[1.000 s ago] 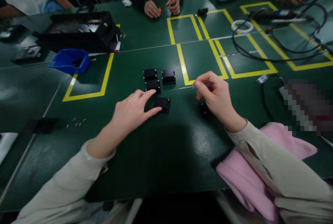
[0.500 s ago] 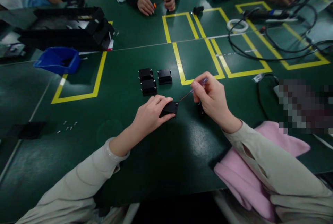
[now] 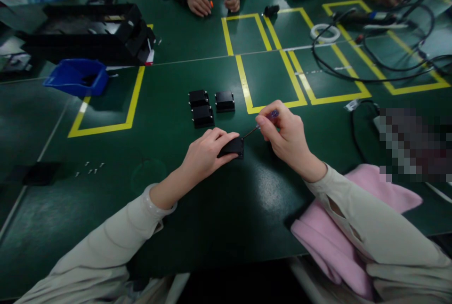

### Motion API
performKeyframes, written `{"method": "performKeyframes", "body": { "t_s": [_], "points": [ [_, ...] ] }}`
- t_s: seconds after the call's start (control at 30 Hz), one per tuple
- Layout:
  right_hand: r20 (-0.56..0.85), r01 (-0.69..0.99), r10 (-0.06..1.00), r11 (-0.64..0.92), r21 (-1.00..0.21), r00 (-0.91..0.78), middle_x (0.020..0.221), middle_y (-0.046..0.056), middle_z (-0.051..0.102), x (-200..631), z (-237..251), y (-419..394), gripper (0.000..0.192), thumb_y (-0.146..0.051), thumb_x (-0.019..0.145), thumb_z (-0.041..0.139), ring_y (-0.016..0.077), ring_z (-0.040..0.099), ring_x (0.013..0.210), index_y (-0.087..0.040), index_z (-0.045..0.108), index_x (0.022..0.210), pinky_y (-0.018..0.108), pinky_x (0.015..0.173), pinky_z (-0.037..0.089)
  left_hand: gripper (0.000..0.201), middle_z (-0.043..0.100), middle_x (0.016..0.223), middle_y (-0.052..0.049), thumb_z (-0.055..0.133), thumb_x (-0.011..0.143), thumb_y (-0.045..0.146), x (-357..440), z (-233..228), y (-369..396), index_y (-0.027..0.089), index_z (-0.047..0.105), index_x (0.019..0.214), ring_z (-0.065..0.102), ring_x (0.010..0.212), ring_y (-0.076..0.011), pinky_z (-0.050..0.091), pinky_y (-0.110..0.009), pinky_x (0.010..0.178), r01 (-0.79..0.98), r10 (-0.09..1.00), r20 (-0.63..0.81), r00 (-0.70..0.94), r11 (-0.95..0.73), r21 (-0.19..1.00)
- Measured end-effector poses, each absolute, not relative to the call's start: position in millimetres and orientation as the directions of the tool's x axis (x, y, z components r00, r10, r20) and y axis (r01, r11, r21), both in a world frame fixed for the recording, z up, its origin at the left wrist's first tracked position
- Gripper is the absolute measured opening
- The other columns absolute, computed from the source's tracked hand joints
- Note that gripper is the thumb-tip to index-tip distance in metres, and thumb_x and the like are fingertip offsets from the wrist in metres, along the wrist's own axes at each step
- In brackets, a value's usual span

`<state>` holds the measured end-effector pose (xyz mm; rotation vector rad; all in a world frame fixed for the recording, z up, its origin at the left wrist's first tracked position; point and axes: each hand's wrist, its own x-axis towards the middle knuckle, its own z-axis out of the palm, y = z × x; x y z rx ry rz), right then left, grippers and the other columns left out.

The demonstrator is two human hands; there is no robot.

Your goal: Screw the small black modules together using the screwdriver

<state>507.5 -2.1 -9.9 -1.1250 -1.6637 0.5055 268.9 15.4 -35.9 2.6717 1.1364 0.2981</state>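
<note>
My left hand (image 3: 208,152) is closed on a small black box (image 3: 233,147), thumb and fingers along its two sides, keeping it low at the table top. A screwdriver (image 3: 272,115) with a clear purplish handle is gripped in my right hand (image 3: 285,130). Its thin shaft slants down to the left, and the tip meets the box's right end near a corner screw. Beyond my left hand sit three similar black boxes with shiny screws at their corners: a rear one (image 3: 197,97), a front one (image 3: 202,115) and one to the right (image 3: 225,101).
Several loose screws (image 3: 90,171) lie at left, near a flat dark piece (image 3: 38,173). Farther back stand a blue bin (image 3: 76,78) and black trays (image 3: 84,43). Pink cloth (image 3: 328,243) lies under my right forearm. Cables (image 3: 370,80) coil at right; a co-worker's hands (image 3: 199,3) are opposite.
The screwdriver and my right hand have shifted slightly, with the handle a little lower and further left. The box stays in my left hand. The whole view has tilted a little.
</note>
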Motion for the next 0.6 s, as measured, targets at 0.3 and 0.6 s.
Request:
{"method": "performKeyframes", "body": {
  "t_s": [0.3,0.6],
  "points": [
    [0.534,0.478,0.838,0.516,-0.711,-0.11,0.067,-0.004,0.056,508,-11,-2,0.036,-0.055,0.11,0.054,0.0114,0.052,0.052,-0.024,0.055,0.092,0.027,0.056,0.039,0.049,0.069,0.123,-0.009,0.07,0.103,0.042,269,-36,15,0.024,0.061,0.148,0.066,0.112,-0.0275,0.057,-0.038,0.092,0.684,0.721,0.106,0.684,-0.685,0.251],
    [0.574,0.615,0.802,0.537,-0.578,-0.162,0.079,0.001,0.067,505,-10,-7,0.006,-0.03,0.104,0.058,0.0155,0.059,0.059,-0.024,0.06,0.104,0.029,0.06,0.043,0.063,0.069,0.121,-0.012,0.061,0.103,0.065,284,-32,4,0.022,0.061,0.149,0.066,0.105,-0.0295,0.054,-0.04,0.084,0.746,0.753,0.102,0.65,-0.658,0.105]
  ]
}}
